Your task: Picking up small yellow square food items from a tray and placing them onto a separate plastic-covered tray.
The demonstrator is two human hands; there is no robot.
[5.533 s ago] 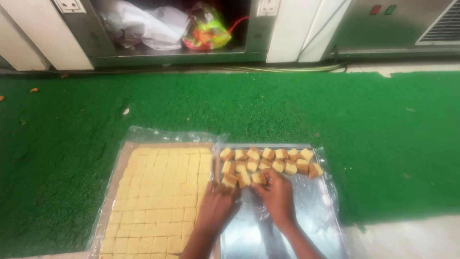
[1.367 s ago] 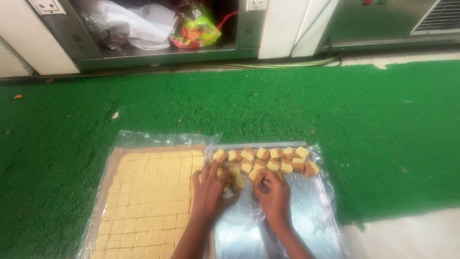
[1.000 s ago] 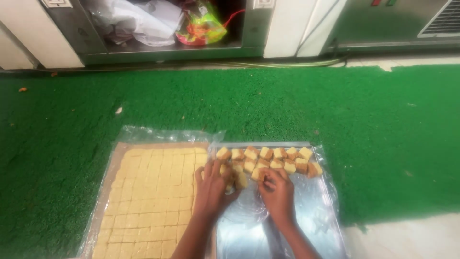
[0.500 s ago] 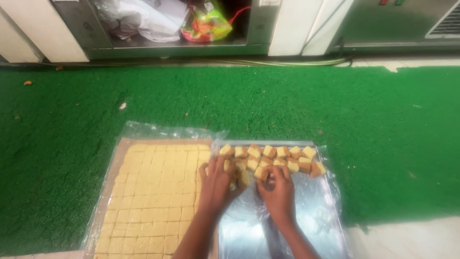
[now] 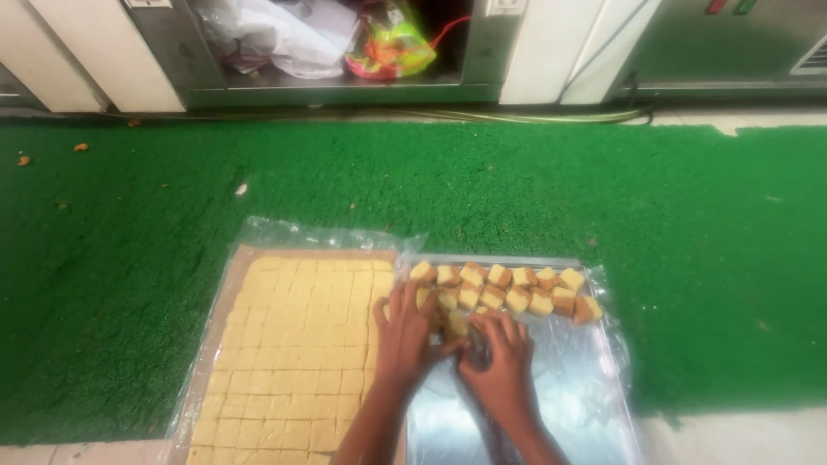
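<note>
Fingers (image 5: pixel 431 323) among cake cubes (image 5: pixel 508 288), tray (image 5: pixel 594 405)

both hands (image 5: pixel 409 331) (image 5: pixel 500 366) touching cake cubes (image 5: pixel 500 288) on foil tray (image 5: pixel 594 396); cut cake slab (image 5: pixel 297 344) beside, green turf (image 5: pixel 517 189).

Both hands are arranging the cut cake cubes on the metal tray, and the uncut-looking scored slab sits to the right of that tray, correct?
Not quite. The head view shows the slab to the left of the tray, not the right. Both the left hand and right hand are indeed at the cubes on the tray.
</note>
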